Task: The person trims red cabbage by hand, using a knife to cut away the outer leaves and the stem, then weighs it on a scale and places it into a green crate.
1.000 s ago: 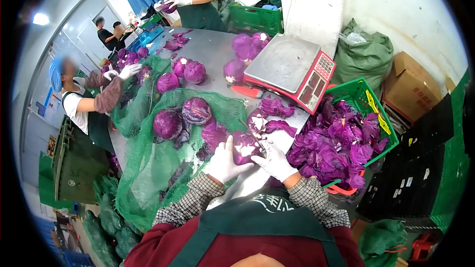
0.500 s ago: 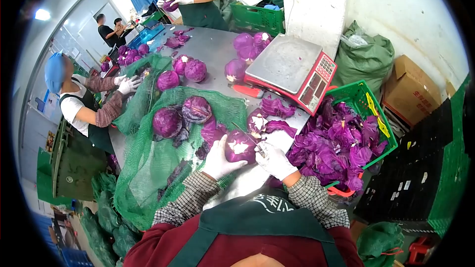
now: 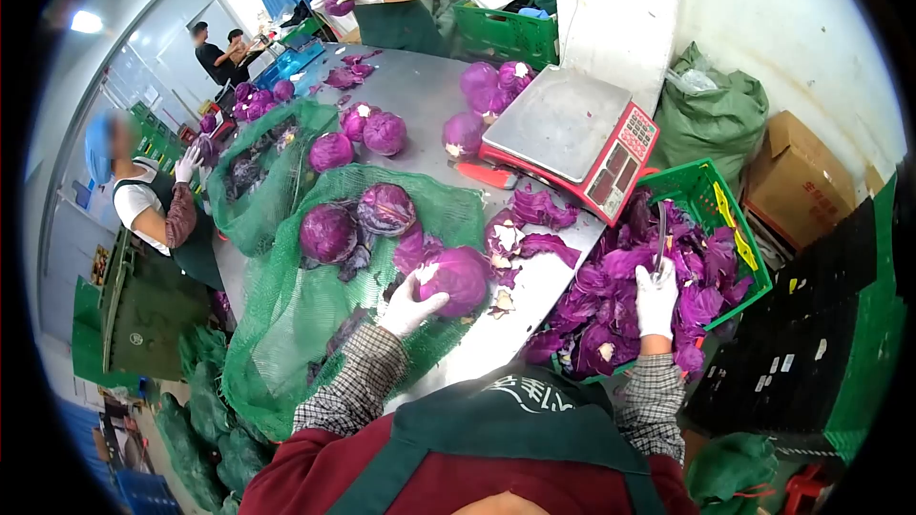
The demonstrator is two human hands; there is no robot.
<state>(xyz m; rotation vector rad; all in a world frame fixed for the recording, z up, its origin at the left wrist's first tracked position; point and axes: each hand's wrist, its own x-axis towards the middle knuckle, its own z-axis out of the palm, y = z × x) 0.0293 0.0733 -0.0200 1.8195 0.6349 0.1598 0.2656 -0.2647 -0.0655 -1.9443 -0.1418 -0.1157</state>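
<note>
In a white glove, my left hand (image 3: 408, 310) grips a red cabbage (image 3: 456, 281) from its left side, at the near edge of the green mesh bag (image 3: 286, 324). My right hand (image 3: 656, 303), also gloved, is closed round a knife (image 3: 662, 229) whose blade points away from me. It is over a green crate (image 3: 754, 272) heaped with loose purple leaves (image 3: 701, 305). Two more cabbages (image 3: 327, 233) lie on the mesh. Cut leaves (image 3: 544, 208) and a pale stem piece (image 3: 502, 301) lie right of the held cabbage.
A red scale (image 3: 563, 129) stands on the metal table (image 3: 420, 86), with an orange-handled tool (image 3: 485, 175) beside it. More cabbages (image 3: 385, 133) sit farther back. Co-workers (image 3: 157, 200) stand at the left and far side. A cardboard box (image 3: 797, 176) and green sack (image 3: 711, 114) are at right.
My right hand has moved right with the knife, from the cabbage to above the leaf crate. My left hand keeps the cabbage, now turned with its smooth side up. A stem piece now lies beside it.
</note>
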